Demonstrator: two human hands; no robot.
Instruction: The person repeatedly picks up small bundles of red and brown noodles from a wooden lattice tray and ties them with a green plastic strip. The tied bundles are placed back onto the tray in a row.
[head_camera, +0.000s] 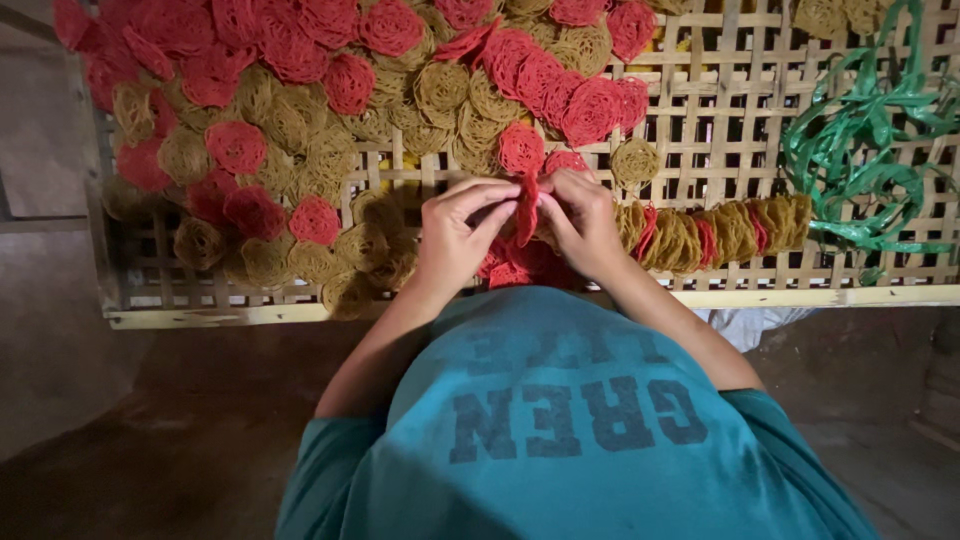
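My left hand (455, 235) and my right hand (582, 222) meet over the near edge of a woven bamboo tray (740, 110). Between their fingertips stands a round red lacy cracker (526, 208), held on edge by both hands. More red crackers (515, 268) lie just under the hands. To the right of my right hand a row of yellow and red crackers (715, 232) stands packed on edge. A loose heap of red and yellow crackers (300, 110) covers the tray's left and middle.
Green plastic strips (865, 150) lie tangled on the tray's right side. The tray's wooden front rail (250, 315) runs along the near edge. A white bag corner (745, 325) shows below the rail. Dark floor lies to the left.
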